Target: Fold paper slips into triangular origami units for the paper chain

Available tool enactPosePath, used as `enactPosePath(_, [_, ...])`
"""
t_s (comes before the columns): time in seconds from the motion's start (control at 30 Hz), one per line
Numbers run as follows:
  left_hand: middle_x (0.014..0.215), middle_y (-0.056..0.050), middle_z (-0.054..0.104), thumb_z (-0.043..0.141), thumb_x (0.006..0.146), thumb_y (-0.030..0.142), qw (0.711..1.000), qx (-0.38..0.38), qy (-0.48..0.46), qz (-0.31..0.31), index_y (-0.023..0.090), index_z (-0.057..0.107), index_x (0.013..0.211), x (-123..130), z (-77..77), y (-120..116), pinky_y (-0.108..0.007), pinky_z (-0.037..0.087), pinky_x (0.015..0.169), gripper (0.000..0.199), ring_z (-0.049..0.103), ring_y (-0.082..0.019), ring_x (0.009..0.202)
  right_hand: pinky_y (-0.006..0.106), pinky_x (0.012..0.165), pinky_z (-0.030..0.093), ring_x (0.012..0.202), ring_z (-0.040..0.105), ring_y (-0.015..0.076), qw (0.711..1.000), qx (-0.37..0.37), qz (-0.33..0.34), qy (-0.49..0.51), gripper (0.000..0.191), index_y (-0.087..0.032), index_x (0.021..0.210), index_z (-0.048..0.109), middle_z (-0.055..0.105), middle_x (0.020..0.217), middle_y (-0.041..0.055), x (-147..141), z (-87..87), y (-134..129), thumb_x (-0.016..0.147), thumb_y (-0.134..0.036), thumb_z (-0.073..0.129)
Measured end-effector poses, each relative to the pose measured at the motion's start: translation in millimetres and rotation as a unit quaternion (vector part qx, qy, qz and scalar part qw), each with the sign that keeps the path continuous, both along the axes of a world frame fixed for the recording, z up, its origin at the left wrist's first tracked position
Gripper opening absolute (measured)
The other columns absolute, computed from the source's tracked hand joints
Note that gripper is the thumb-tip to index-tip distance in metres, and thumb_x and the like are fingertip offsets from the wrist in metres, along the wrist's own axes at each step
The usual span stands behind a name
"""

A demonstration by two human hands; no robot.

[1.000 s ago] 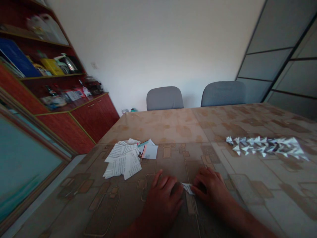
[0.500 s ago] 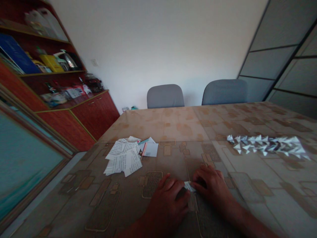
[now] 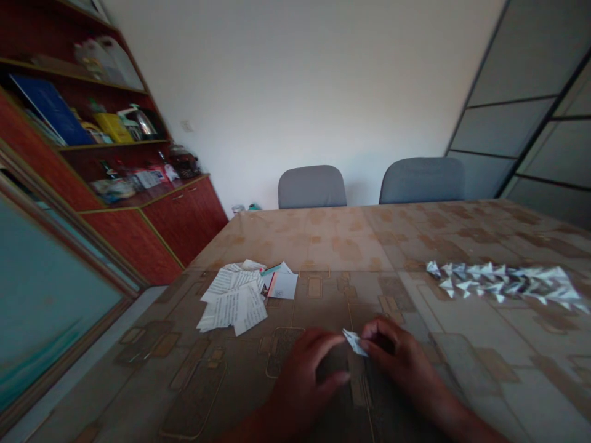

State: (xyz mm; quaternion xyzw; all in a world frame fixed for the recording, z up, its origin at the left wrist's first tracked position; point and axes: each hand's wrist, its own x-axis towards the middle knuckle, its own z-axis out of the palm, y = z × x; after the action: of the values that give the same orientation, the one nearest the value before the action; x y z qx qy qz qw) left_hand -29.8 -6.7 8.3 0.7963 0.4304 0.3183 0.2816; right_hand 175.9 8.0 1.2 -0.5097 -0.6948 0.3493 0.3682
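Wider apart than before, my left grip (image 3: 302,378) stands spread near the small folded paper (image 3: 355,343) that my right grip (image 3: 402,358) pinches.

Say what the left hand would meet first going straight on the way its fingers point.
The left hand would most likely meet the small folded paper, held by the right hand. Fingertip and paper look very close; depth leaves it unclear whether they already touch.

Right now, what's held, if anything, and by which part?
The right hand pinches a small folded paper by its right end; the left hand is open.
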Motion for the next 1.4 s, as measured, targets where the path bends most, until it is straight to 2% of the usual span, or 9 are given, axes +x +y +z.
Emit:
enactPosePath(0.13, [0.092, -0.004, 0.070, 0.067, 0.074, 0.020, 0.984, -0.118, -0.115, 0.069, 0.017, 0.065, 0.097, 12.9, 3.1, 8.1, -0.030, 0.050, 0.078, 0.023, 0.064, -0.020, 0.086, 0.024, 0.059, 0.044, 0.064, 0.056, 0.0159, 0.994, -0.039, -0.007, 0.105, 0.024, -0.021, 0.072, 0.054, 0.055, 0.067, -0.0012, -5.7, 3.6, -5.8, 0.086, -0.040, 0.054])
enactPosePath(0.27, [0.081, -0.004, 0.071, 0.062, 0.079, 0.020, 0.975, -0.162, -0.143, 0.059, 0.016, 0.068, 0.084, 21.7, 1.8, 11.5, -0.028, 0.049, 0.073, 0.009, 0.065, -0.018, 0.079, 0.024, 0.056, 0.044, 0.062, 0.056, 0.0157, 0.997, -0.032, -0.013, 0.072, 0.026, -0.020, 0.070, 0.055, 0.056, 0.065, -0.0005, -9.9, 4.3, -10.0, 0.084, -0.042, 0.053])
enactPosePath(0.4, [0.076, -0.001, 0.068, 0.063, 0.076, 0.012, 0.992, -0.079, -0.043, 0.087, 0.018, 0.068, 0.075, 22.3, -4.9, 12.2, -0.028, 0.045, 0.070, 0.008, 0.062, -0.018, 0.076, 0.027, 0.056, 0.041, 0.061, 0.057, 0.0173, 0.998, -0.006, -0.021, -0.056, 0.019, -0.020, 0.069, 0.058, 0.061, 0.065, 0.0013, -8.1, 0.6, -8.8, 0.084, -0.031, 0.052])
enactPosePath(0.53, [0.072, 0.001, 0.063, 0.067, 0.075, 0.010, 0.991, 0.032, 0.085, 0.096, 0.018, 0.063, 0.068, 22.7, -8.3, 14.5, -0.029, 0.040, 0.069, 0.011, 0.057, -0.018, 0.075, 0.033, 0.065, 0.038, 0.069, 0.058, 0.0212, 0.974, 0.080, -0.053, -0.204, 0.008, -0.021, 0.070, 0.061, 0.064, 0.069, 0.0015, -7.7, -6.2, -5.0, 0.078, -0.018, 0.060])
enactPosePath(0.67, [0.077, 0.001, 0.062, 0.069, 0.077, 0.013, 0.983, 0.069, 0.133, 0.103, 0.018, 0.060, 0.074, 22.3, -5.3, 14.6, -0.030, 0.039, 0.069, 0.011, 0.056, -0.018, 0.077, 0.034, 0.070, 0.038, 0.075, 0.058, 0.0221, 0.969, 0.107, -0.033, -0.221, 0.010, -0.021, 0.073, 0.061, 0.064, 0.073, 0.0019, -9.0, -10.3, -1.5, 0.079, -0.013, 0.061])
enactPosePath(0.87, [0.087, 0.001, 0.066, 0.064, 0.088, 0.022, 0.950, 0.238, 0.202, -0.006, 0.021, 0.062, 0.093, 13.9, -12.7, -2.3, -0.034, 0.037, 0.074, 0.005, 0.054, -0.018, 0.080, 0.034, 0.074, 0.040, 0.083, 0.058, 0.0221, 0.968, 0.118, 0.037, -0.220, 0.011, -0.024, 0.081, 0.067, 0.066, 0.081, 0.0019, -5.3, -9.1, 3.6, 0.085, -0.014, 0.062])
enactPosePath(1.17, [0.101, -0.005, 0.064, 0.057, 0.092, 0.028, 0.936, 0.271, 0.221, -0.044, 0.015, 0.059, 0.108, 9.6, -13.4, -15.6, -0.038, 0.037, 0.088, 0.021, 0.054, -0.020, 0.090, 0.034, 0.075, 0.041, 0.080, 0.060, 0.0201, 0.963, 0.105, 0.071, -0.237, 0.010, -0.023, 0.076, 0.068, 0.068, 0.077, 0.0001, -4.0, 0.0, 18.0, 0.082, -0.015, 0.067])
enactPosePath(1.3, [0.090, -0.003, 0.065, 0.052, 0.094, 0.021, 0.938, 0.263, 0.220, -0.047, 0.016, 0.060, 0.100, 9.2, -12.5, -17.7, -0.038, 0.038, 0.084, 0.012, 0.053, -0.018, 0.081, 0.031, 0.071, 0.040, 0.073, 0.061, 0.0184, 0.959, 0.098, 0.081, -0.253, 0.013, -0.022, 0.068, 0.067, 0.068, 0.069, -0.0017, -6.2, 3.0, 27.3, 0.077, -0.014, 0.071])
enactPosePath(1.4, [0.101, -0.004, 0.066, 0.052, 0.094, 0.023, 0.936, 0.265, 0.225, -0.053, 0.015, 0.059, 0.107, 8.2, -13.1, -19.7, -0.038, 0.038, 0.081, 0.017, 0.054, -0.019, 0.082, 0.029, 0.066, 0.039, 0.069, 0.060, 0.0173, 0.955, 0.093, 0.090, -0.265, 0.012, -0.022, 0.066, 0.068, 0.068, 0.067, -0.0017, -6.3, 3.8, 32.3, 0.075, -0.014, 0.072])
